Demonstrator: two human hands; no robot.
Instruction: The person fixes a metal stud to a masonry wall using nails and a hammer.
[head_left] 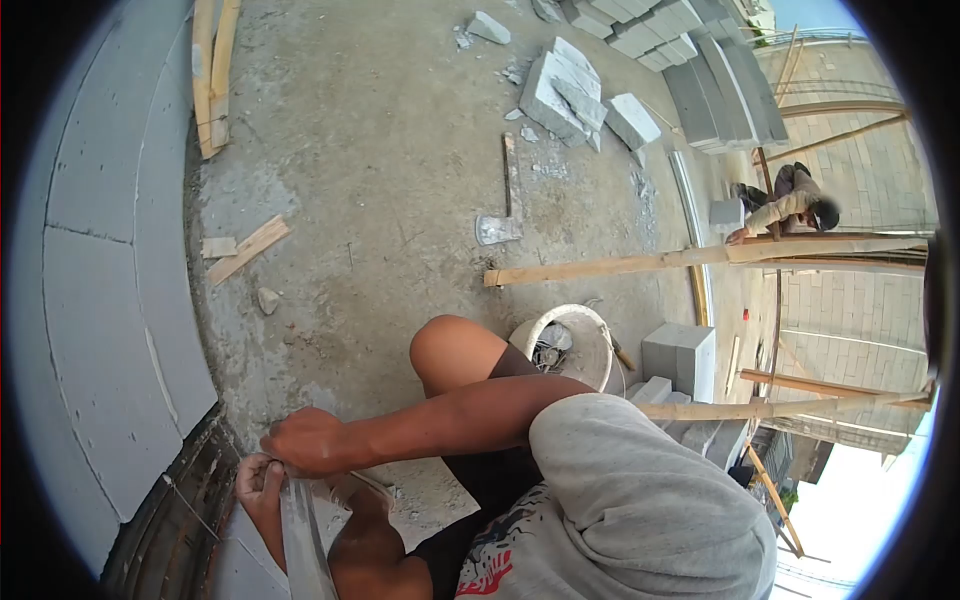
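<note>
My right hand [305, 440] is closed in a fist, its arm reaching across from the grey sleeve [570, 430]. Just below it in the picture, my left hand [260, 485] has its fingers curled, thumb close to the right fist. What they pinch is too small to make out. A long pale-grey flat strip [305, 540] runs up to both hands from the bottom edge. Beside them lies a dark gap [170, 530] at the grey block wall [100, 300], crossed by a thin string [195, 512]. My bent knee [450, 350] shows behind the right arm.
A white bucket [600, 350] holding tools stands behind my knee. On the concrete lie a hatchet-like tool [498, 230], wood offcuts [250, 250] and broken blocks [560, 90]. A wooden pole [610, 268] crosses the floor. Another person [790, 205] crouches at the far right.
</note>
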